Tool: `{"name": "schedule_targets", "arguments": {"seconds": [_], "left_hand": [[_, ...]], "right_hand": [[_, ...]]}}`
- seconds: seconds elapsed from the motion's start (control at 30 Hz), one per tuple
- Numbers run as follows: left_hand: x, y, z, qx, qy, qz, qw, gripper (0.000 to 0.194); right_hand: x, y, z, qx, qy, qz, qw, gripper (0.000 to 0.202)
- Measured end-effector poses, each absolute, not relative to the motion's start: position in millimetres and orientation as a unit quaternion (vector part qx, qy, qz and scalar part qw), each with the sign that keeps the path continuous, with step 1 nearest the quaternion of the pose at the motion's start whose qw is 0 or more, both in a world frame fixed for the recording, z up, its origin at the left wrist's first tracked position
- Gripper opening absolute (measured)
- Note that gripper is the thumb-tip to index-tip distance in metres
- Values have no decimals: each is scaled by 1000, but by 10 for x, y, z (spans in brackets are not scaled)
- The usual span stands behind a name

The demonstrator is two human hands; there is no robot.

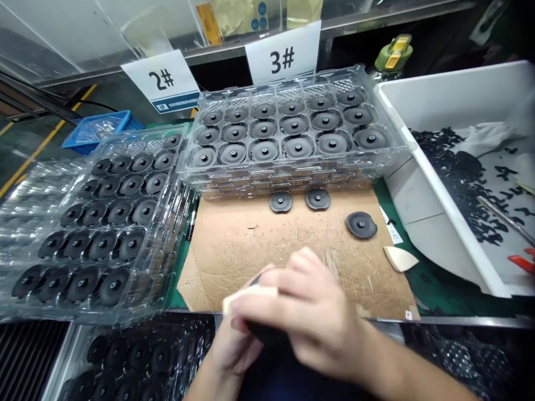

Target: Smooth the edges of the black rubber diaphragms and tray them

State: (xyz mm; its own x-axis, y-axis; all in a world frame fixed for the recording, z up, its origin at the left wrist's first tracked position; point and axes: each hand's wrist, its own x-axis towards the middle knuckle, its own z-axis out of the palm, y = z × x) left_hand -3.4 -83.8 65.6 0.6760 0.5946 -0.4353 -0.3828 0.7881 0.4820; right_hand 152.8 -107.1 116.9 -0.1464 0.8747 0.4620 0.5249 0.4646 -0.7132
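My right hand (pixel 311 312) is closed around a cream-coloured flat piece (pixel 251 292), its fingers blurred by motion. Below it, my left hand (pixel 234 345) is closed around a black disc-shaped part (pixel 267 332), mostly hidden by the right hand. The cream piece lies close over the black part; whether they touch I cannot tell. On the cardboard sheet (pixel 225 239) beyond my hands rest three loose black discs, one of them the right-hand disc (pixel 361 225), each with a small central stub. A cream wedge-shaped piece (pixel 400 259) lies at the cardboard's right edge.
Clear plastic trays (pixel 292 161) with black discs are stacked behind the cardboard, and another tray stack (pixel 161 267) stands left. At right, a white bin (pixel 455 223) holds small black pieces and a red-handled tool (pixel 520 263). Number signs (pixel 282 58) and a green-lidded bottle (pixel 390 58) stand behind.
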Motion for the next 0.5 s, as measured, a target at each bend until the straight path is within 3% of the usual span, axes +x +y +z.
{"name": "schedule_targets", "arguments": {"seconds": [0.17,0.33,0.5], "left_hand": [[-88,-796,638,183,297,322,880,61],[-129,-765,627,161,307,314,884,57],[-95,-783,665,163,314,309,883,58]], "right_hand": [[1771,-1140,708,-636,-576,269,437,28],[1705,-1420,81,-640,-619,300,342,28],[1739,-1391,256,-664,-599,291,340,26]]}}
